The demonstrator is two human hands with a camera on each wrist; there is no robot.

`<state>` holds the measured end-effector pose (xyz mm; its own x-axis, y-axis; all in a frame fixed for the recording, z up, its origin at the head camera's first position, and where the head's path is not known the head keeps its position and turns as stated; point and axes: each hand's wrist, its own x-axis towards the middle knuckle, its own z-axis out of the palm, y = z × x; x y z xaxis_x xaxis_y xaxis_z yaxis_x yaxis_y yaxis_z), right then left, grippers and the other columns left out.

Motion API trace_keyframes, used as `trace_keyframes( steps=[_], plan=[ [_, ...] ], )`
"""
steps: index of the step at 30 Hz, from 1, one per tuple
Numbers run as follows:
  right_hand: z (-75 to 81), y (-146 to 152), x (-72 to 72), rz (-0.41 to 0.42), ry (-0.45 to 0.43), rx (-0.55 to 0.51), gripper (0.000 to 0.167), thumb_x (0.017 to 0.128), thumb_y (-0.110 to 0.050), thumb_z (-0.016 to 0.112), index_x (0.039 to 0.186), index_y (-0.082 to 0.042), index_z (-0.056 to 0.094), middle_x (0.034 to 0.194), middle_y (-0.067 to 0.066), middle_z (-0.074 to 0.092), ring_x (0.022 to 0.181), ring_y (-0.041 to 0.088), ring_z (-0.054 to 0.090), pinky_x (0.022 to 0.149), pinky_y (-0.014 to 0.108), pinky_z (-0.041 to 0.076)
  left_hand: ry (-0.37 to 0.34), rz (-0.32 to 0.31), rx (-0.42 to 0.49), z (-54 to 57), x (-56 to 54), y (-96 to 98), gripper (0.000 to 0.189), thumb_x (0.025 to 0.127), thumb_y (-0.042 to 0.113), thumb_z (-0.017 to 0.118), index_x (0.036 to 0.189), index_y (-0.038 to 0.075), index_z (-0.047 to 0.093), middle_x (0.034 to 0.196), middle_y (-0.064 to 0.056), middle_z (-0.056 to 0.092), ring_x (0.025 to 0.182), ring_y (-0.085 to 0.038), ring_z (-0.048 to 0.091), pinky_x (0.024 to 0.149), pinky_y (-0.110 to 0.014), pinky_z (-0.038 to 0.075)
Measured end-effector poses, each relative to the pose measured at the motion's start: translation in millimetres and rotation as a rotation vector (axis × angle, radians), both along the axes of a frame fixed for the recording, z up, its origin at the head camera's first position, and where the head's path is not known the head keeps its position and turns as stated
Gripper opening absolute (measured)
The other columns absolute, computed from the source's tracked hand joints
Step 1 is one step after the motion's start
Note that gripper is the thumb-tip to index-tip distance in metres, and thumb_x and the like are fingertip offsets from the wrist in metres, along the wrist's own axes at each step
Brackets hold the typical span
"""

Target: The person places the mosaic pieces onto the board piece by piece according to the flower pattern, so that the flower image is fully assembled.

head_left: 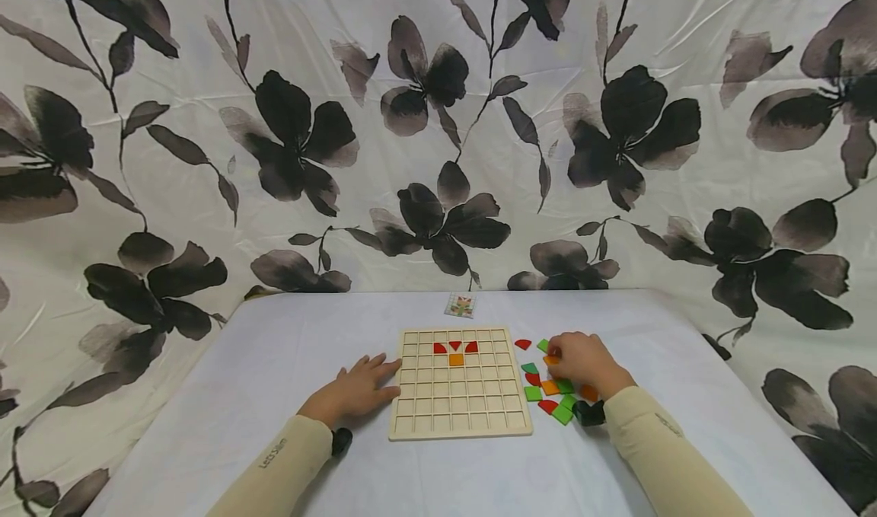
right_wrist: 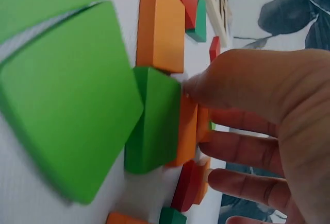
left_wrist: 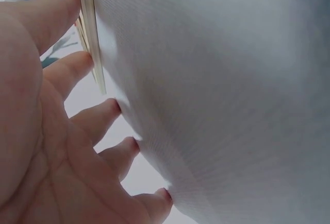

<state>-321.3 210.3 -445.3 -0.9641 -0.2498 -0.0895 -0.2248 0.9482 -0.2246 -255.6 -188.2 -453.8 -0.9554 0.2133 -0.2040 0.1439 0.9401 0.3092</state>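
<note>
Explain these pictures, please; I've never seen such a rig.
No robot here: a person works with a bare left hand and right hand. A head-worn camera takes the wide view; each wrist camera takes a close one. On the white table lies a pale gridded board bearing three red pieces and an orange square; loose coloured pieces lie to its right, a small card beyond it. The left hand touches the board's edge. The right hand is at an orange block; whether it grips it, I can't tell.

We read "Let's", then what looks like "Slim", on the left sleeve (head_left: 277, 471); right sleeve (head_left: 674, 456) carries small lettering (head_left: 668, 424) too; we can't make it out.
</note>
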Motion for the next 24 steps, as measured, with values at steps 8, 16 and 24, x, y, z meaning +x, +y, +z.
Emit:
trace_keyframes(
  steps=[8,16,24],
  plan=[
    [1.2,-4.3,-2.6,-0.051,-0.061,-0.014,0.027,0.076,-0.029,0.080,0.097,-0.014,0.070,0.087,-0.001,0.064,0.084,0.022,0.052,0.086,0.043,0.043,0.008,-0.002,0.019,0.2,2.6,0.1,0.059,0.096,0.045,0.055,0.149,0.022,0.041,0.157,-0.016,0.032,0.145,-0.046,0.023,0.108,-0.074,0.016],
    [3.9,-9.8,-0.5,-0.035,0.004,-0.083,0.022,0.076,-0.032,0.076,0.088,-0.017,0.065,0.079,-0.003,0.062,0.079,0.021,0.051,0.075,0.035,0.041,0.005,0.000,0.012,-0.9,1.3,-0.3,0.060,0.095,0.047,0.055,0.149,0.023,0.040,0.157,-0.015,0.033,0.145,-0.045,0.023,0.108,-0.074,0.016],
    [8.5,-50.7,0.4,0.136,0.144,-0.153,0.025,0.080,-0.031,0.075,0.098,-0.014,0.073,0.089,-0.004,0.069,0.082,0.014,0.057,0.085,0.038,0.050,0.001,0.002,0.012,1.5,1.2,-0.3,0.060,0.096,0.047,0.055,0.149,0.023,0.040,0.157,-0.015,0.032,0.145,-0.045,0.022,0.108,-0.074,0.016]
  ],
)
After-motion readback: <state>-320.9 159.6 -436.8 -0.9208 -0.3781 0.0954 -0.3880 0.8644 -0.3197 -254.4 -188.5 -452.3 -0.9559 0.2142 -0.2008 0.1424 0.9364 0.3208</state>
